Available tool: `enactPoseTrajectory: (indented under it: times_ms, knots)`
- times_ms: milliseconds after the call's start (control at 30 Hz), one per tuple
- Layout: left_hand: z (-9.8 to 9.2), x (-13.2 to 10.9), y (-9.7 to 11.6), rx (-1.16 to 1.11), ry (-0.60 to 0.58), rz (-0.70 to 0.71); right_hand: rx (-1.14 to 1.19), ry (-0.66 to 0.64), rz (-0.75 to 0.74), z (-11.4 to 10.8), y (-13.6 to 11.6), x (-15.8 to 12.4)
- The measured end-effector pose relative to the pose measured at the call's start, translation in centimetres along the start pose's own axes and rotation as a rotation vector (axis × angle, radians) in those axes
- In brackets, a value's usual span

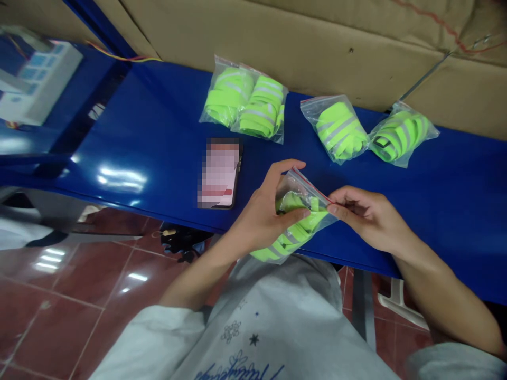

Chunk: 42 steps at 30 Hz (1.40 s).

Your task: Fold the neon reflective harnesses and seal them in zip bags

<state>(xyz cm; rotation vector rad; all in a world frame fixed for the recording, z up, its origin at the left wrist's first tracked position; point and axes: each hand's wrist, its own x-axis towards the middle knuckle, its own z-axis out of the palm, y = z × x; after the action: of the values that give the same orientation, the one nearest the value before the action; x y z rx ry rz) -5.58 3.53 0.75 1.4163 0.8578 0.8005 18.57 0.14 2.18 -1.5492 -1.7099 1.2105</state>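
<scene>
A clear zip bag stuffed with a folded neon-green reflective strap is held over the near edge of the blue table. My left hand grips the bag's body, thumb and fingers closed round it. My right hand pinches the bag's red-lined top edge at its right end.
Several filled bags of green straps lie at the table's back: two overlapping, one and another to the right. A phone lies left of my hands. A white device sits far left. Cardboard backs the table.
</scene>
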Motion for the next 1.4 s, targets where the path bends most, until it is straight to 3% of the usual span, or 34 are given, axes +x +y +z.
enactPoseTrajectory:
  times_ms: [133, 367, 600, 800, 1133, 1400]
  knots:
    - [0.1, 0.0, -0.2, 0.042, -0.019, -0.014, -0.039, -0.032, -0.001, -0.1, 0.1, -0.1]
    - [-0.2, 0.1, -0.3, -0.01, 0.001, 0.014, 0.098, -0.178, 0.053, -1.3, 0.1, 0.0]
    - [-0.1, -0.1, -0.2, 0.002, 0.014, 0.003, 0.107, -0.103, 0.051, -1.5, 0.0, -0.2]
    - [0.1, -0.2, 0.0, 0.025, 0.012, -0.001, 0.018, -0.107, -0.04, -0.9, 0.5, 0.0]
    - [0.4, -0.2, -0.1, 0.042, -0.004, -0.008, 0.03, -0.106, 0.02, -0.4, 0.6, 0.1]
    - [0.3, -0.2, 0.0, 0.057, -0.014, 0.001, -0.023, -0.044, -0.072, -0.1, 0.5, 0.1]
